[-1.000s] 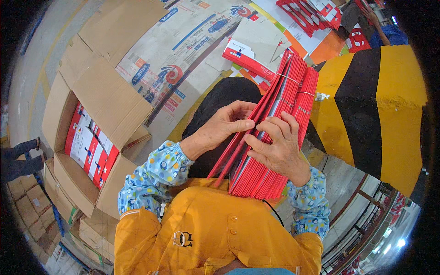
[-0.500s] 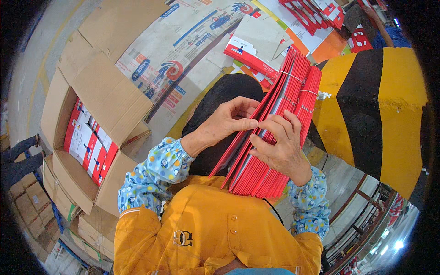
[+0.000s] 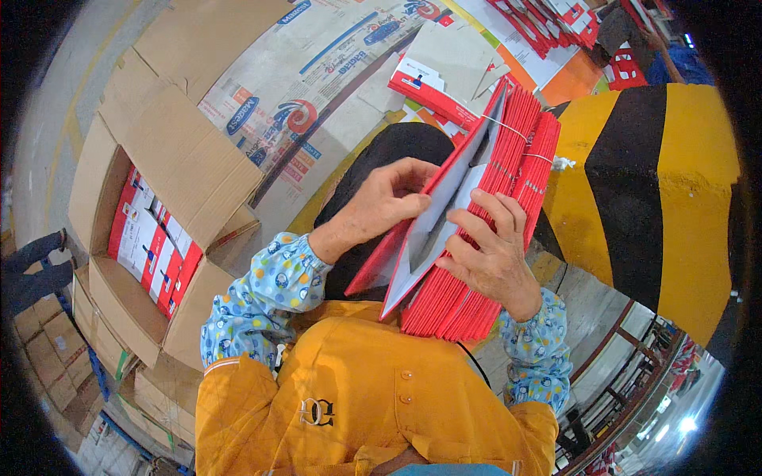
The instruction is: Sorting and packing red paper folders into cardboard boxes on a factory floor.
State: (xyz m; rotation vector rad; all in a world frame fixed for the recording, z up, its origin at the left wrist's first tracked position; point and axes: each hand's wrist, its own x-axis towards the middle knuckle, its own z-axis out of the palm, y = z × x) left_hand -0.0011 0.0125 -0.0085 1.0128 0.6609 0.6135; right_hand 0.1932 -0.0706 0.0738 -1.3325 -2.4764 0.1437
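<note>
A thick bundle of thin red booklets (image 3: 454, 308) stands tilted against my lap, with pale bands (image 3: 505, 127) across its upper part. My left hand (image 3: 383, 205) pinches the edge of an outer booklet (image 3: 429, 213) between thumb and fingers and holds it apart from the others. Whitish inner faces show in the gap. My right hand (image 3: 494, 255) grips the rest of the bundle, its curled fingers over the booklets' edges and its fingertips at the gap. Whether the parted piece is one booklet or a few, I cannot tell.
An open cardboard box (image 3: 171, 147) on the left holds red-and-white printed packs (image 3: 155, 242). More red-and-white booklets (image 3: 429, 91) lie ahead on printed sheeting (image 3: 317, 67). A yellow-and-black striped block (image 3: 627, 198) stands close on the right. Another person's arm (image 3: 657, 44) shows at the far right.
My left hand has moved slightly left, pulling an outer booklet away from the bundle. The gap has widened, and its pale inner faces now show. My right hand has stayed on the bundle.
</note>
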